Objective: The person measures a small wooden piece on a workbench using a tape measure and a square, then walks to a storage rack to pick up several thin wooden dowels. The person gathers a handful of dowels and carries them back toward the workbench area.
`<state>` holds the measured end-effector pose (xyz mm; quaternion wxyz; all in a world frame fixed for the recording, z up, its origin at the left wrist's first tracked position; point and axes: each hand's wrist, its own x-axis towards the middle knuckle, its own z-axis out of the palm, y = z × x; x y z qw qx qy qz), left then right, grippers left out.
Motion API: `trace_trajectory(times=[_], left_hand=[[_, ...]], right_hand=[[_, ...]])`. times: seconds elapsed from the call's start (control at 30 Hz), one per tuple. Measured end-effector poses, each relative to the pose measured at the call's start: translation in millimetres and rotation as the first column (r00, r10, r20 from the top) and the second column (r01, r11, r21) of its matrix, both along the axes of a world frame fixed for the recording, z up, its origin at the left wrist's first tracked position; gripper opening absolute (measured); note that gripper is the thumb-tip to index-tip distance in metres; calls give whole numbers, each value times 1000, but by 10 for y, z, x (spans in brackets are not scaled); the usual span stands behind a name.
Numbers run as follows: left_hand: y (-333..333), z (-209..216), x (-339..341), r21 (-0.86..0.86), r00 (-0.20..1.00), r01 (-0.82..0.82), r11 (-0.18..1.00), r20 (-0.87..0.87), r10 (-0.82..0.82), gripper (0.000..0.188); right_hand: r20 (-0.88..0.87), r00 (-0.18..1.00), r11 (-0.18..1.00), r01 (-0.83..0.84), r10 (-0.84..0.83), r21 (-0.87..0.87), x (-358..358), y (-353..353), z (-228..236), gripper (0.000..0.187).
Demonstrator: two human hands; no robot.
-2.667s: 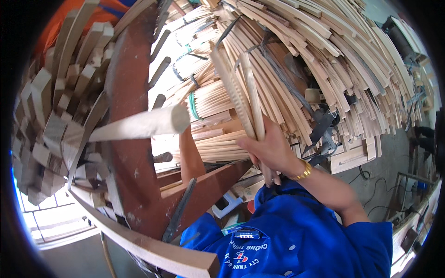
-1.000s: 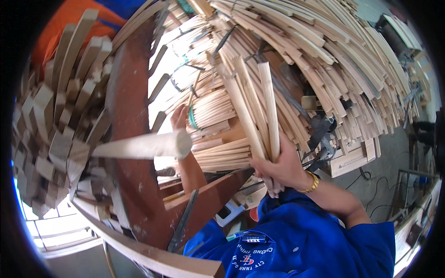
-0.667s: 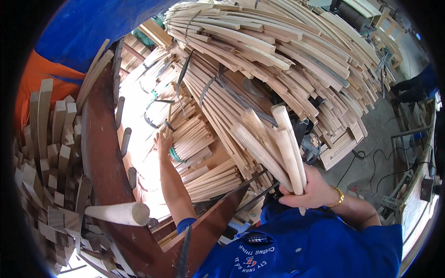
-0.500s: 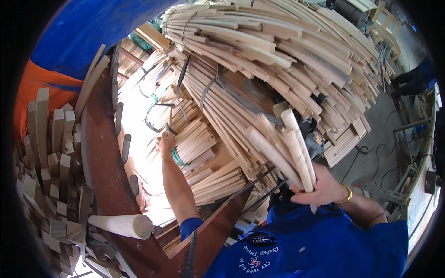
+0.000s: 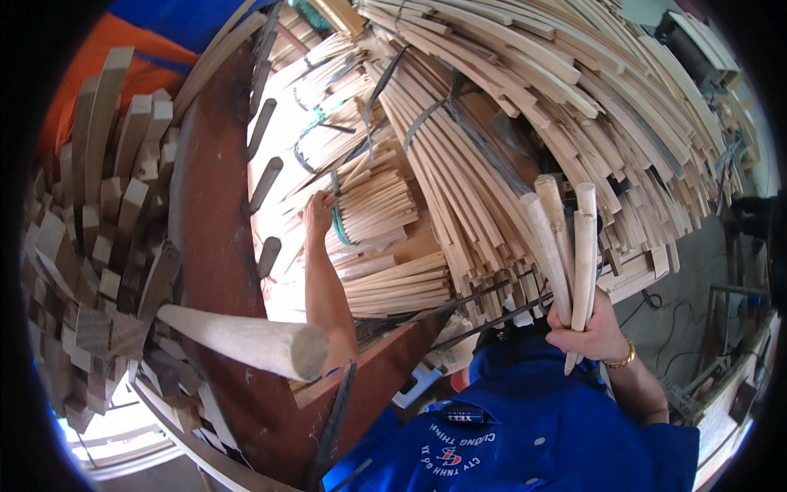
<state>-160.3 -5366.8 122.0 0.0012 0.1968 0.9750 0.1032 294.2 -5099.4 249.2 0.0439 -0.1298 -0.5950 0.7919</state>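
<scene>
My right hand [image 5: 592,330], with a gold bracelet at the wrist, is closed around several pale wooden sticks [image 5: 584,246] with rounded ends, held upright in front of my chest. My left arm reaches forward over a reddish-brown beam. My left hand [image 5: 318,215] is closed at the end of a thin wooden stick [image 5: 354,174], its fingertips partly hidden. Beside that hand lies a bundle of round sticks [image 5: 379,203] with a green strap [image 5: 338,223] around it. Nearer to me rests another layer of sticks [image 5: 402,287].
A reddish-brown metal beam [image 5: 217,213] with short pegs runs along my left. One thick round pole [image 5: 238,336] juts across it. Stacked square timber [image 5: 106,254] stands at far left. Long strips [image 5: 525,74] pile high ahead and right. Cables [image 5: 656,303] lie on the floor.
The view has swung, and things on the left sit higher. My right hand has tilted its sticks more upright. My left hand is closer to the green-strapped bundle, and its stick now slants right.
</scene>
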Motion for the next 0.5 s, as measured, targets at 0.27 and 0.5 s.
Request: trace_trajectory(times=[0.27,0.5], left_hand=[[-100,-10,263,198,996,-29,980,-82,46,14],[-141,-78,324,332,982,134,934,-174,-79,22]], right_hand=[[56,998,999,10,-8,-37,52,92,8,51],[52,997,998,-57,57,0,4,116,-66,48]])
